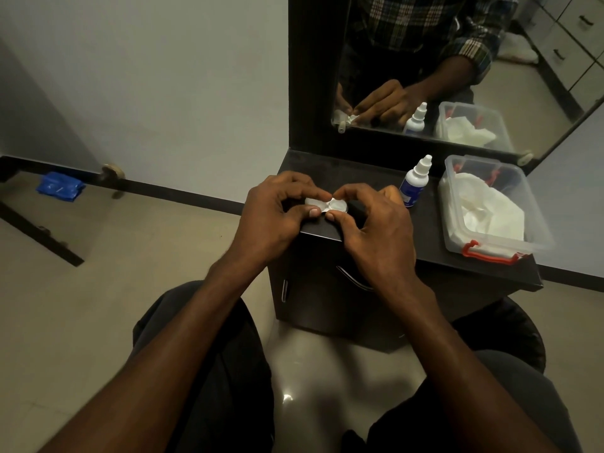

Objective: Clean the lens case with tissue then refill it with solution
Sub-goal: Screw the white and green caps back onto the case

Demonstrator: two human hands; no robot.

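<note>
Currently the lens case [325, 205] sits at the centre of the frame, held over the near left corner of the dark cabinet top [366, 178]. The left hand [277, 210] pinches its left well between curled fingers and thumb; the right hand [372, 223] pinches the right well the same way, thumb tip against the near rim. Whether the caps are on or off cannot be told, as fingers cover most of the case. The main risk is a slip: the case is small and smooth, and it is held close to the cabinet edge, so a lost pinch would likely send it to the floor. The solution bottle [414, 184] stands upright just right of the right hand; a sideways reach could knock it over. The tissue [487, 210] lies in the clear box [457, 243] at right-centre, and reaching across for it means passing that bottle.
</note>
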